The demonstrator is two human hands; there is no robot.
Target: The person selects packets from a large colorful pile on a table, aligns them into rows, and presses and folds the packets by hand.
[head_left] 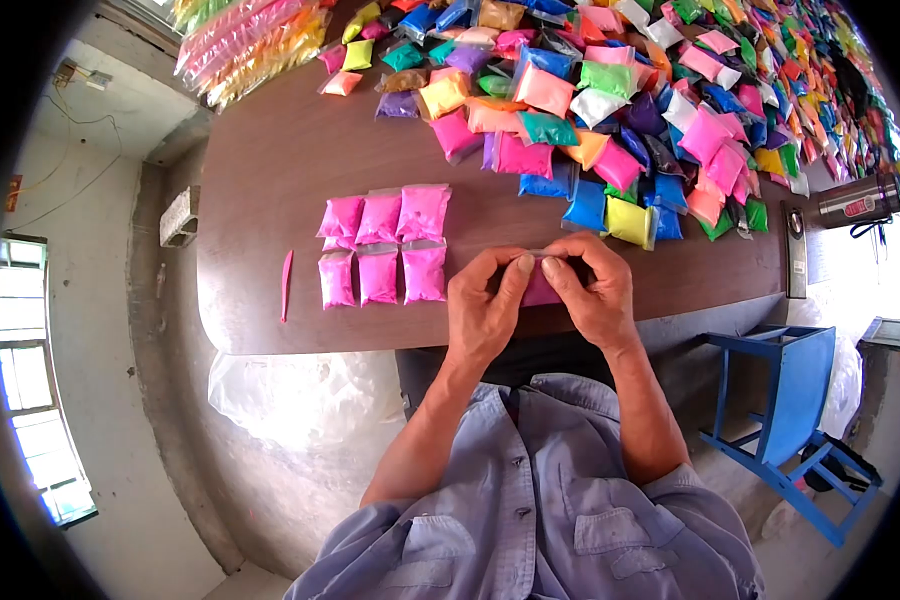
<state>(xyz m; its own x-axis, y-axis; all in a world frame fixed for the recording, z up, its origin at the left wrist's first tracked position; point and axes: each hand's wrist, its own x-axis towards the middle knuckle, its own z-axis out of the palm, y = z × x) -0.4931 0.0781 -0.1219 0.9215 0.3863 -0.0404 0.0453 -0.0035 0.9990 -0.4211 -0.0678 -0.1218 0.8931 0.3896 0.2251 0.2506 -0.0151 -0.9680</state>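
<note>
Hands pinch pink packet; red label on dark cylinder unreadable.

I'm in what looks like a small packing workshop: my table is heaped with coloured packets, the wall to my left is bare and scuffed (a window lets in daylight there), and a plain blue stool stands on rough floor.

Small magenta packet, partly hidden, its top edge apparently between both hands.
</note>
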